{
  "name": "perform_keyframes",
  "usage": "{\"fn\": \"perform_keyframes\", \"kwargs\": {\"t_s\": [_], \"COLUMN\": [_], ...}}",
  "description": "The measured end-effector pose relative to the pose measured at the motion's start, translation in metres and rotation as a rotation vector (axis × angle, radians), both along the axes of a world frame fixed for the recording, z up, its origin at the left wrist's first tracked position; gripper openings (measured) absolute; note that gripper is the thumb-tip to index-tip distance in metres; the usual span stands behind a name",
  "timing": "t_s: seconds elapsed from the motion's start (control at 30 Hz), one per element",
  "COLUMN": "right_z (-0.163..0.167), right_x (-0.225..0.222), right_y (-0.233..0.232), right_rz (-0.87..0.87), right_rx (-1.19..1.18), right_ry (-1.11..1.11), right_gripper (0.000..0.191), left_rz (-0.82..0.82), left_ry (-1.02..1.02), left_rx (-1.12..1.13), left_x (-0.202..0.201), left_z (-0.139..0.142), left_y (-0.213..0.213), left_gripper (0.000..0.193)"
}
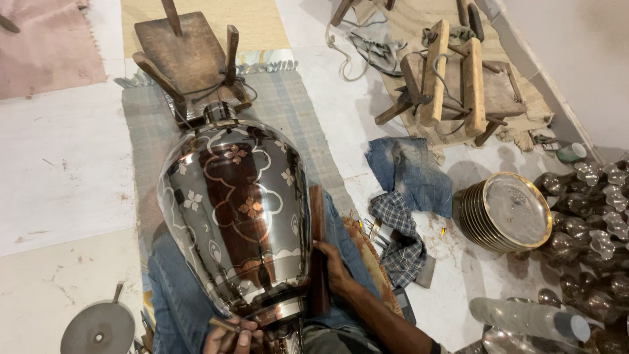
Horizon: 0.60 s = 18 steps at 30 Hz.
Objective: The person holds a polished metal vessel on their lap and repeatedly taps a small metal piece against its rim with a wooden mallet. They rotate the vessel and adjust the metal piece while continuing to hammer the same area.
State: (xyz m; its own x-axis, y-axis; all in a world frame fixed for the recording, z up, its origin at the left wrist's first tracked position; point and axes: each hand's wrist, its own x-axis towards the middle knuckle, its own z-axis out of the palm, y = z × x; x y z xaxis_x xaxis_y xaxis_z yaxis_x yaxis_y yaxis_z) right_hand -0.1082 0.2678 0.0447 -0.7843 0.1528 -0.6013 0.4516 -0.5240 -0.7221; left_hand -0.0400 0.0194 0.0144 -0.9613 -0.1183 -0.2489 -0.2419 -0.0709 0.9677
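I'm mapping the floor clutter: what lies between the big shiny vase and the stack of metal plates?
In the head view, a blue denim rag and a checked cloth lie on the floor between the vase and the plate stack.

Polished metal vase with floral engraving, lying across lap.

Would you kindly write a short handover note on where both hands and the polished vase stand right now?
Left hand: closed around a thin engraving tool, its tip at the vase's lower rim.
Right hand: steadying a dark wooden block against the vase's right side.
Polished metal vase: lying across the lap, far end near a wooden stand; flower and scalloped outlines already cut into its upper face.
Left: the band near the lower rim looks plainer; how much remains cannot be judged.
Nearby: stack of metal plates, checked cloth.
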Motion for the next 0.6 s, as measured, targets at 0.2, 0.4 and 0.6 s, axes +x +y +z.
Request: {"fn": "perform_keyframes", "kwargs": {"t_s": [0.2,0.4,0.6], "right_z": [-0.002,-0.006,-0.004], "right_x": [0.005,0.002,0.002], "right_y": [-0.002,-0.002,-0.003], "right_rz": [0.015,-0.094,-0.109], "right_rx": [-0.038,0.081,-0.045], "right_ry": [0.106,0.075,0.013], "right_gripper": [0.044,0.044,0.043], "left_rz": [-0.115,0.252,0.251], "left_ry": [0.338,-0.188,-0.252], "left_rx": [0.394,-0.243,-0.272], "left_x": [-0.044,-0.062,-0.057], "left_z": [0.012,0.012,0.014], "left_y": [-0.054,-0.064,-0.061], "left_gripper": [0.025,0.024,0.023]}}
